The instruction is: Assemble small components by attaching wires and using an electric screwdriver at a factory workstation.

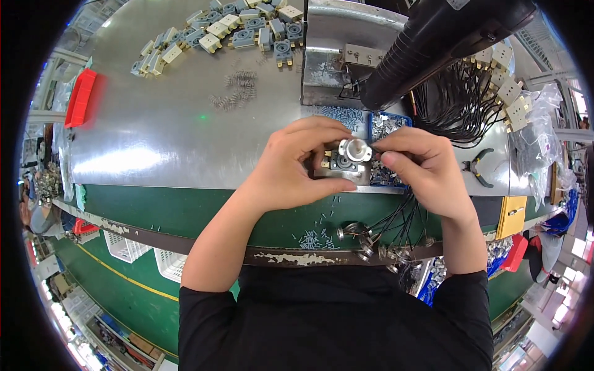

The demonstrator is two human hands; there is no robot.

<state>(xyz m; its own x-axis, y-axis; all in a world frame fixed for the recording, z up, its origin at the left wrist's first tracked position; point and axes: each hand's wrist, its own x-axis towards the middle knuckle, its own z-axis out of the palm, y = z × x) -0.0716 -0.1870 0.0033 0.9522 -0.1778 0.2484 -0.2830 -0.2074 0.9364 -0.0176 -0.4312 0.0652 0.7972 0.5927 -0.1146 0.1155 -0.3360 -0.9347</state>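
My left hand (294, 164) curls around a small grey block with a round centre (344, 162), its fingers behind and its thumb along the near side. A shiny round metal cap with a flange (356, 149) sits over the block, partly covering it; whether the two touch is unclear. My right hand (421, 164) pinches with thumb and forefinger at the right edge of this cap, where a small dark bit shows. Just beyond and beside the hands are loose screws (339, 115) and a blue tray (406, 117) of small metal pieces, partly hidden by my right hand.
Grey and cream blocks (244, 38) and springs (238, 86) lie farther left. A black tubular tool (427, 46) hangs over a metal fixture (328, 68). Black cables (448, 105) and pliers (478, 167) lie right. Screws (315, 240) and wired metal caps (365, 247) rest near me.
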